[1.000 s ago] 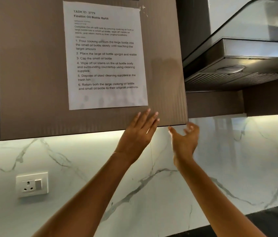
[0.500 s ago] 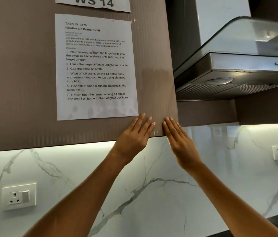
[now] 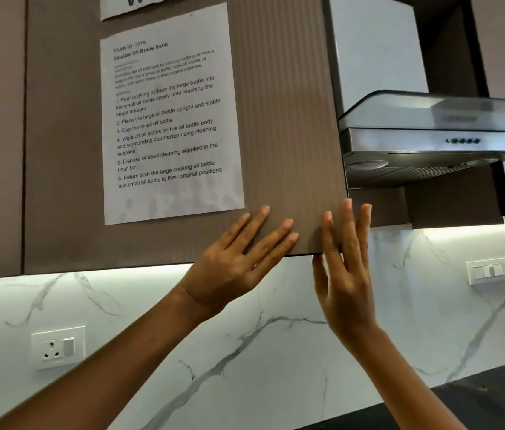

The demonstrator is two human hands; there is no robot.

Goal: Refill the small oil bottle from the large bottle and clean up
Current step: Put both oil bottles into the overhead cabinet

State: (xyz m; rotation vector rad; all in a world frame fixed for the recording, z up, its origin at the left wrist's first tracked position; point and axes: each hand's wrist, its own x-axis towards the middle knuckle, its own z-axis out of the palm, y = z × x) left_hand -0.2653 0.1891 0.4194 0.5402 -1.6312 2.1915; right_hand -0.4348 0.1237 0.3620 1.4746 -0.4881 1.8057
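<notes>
Down at the bottom edge of the view, two bare forearms rise from below toward the wall cupboards.

- Left hand [image 3: 238, 265]: fingers straight and spread, laid flat against the lower right corner of the brown ribbed cabinet door [image 3: 282, 119]. Nothing held.
- Right hand [image 3: 346, 274]: just beside the left, not touching it. Its fingers are straight and point up along the door's right edge, and the thumb sits under the bottom corner. Relaxed, no grasp that I can make out.
- Whether the door is ajar or fully closed, I cannot tell.

Just up and left of the left fingertips, a printed instruction sheet [image 3: 170, 119] is stuck to the door, headed "Finalize Oil Bottle Refill", with six numbered steps. Above it is the bottom strip of a second sheet [image 3: 133, 4], its lettering cut off.

Below and behind both hands is a white marble backsplash [image 3: 276, 352] with grey veins, lit from under the cupboards. A wall socket [image 3: 58, 347] is well to the left of the left forearm, and a switch plate [image 3: 489, 270] is out to the right of the right hand.

Up and right of the right hand is a steel range hood [image 3: 431, 138] with a curved glass canopy. Below the right forearm is a sliver of dark countertop [image 3: 493, 398].

Neither oil bottle is in view.
</notes>
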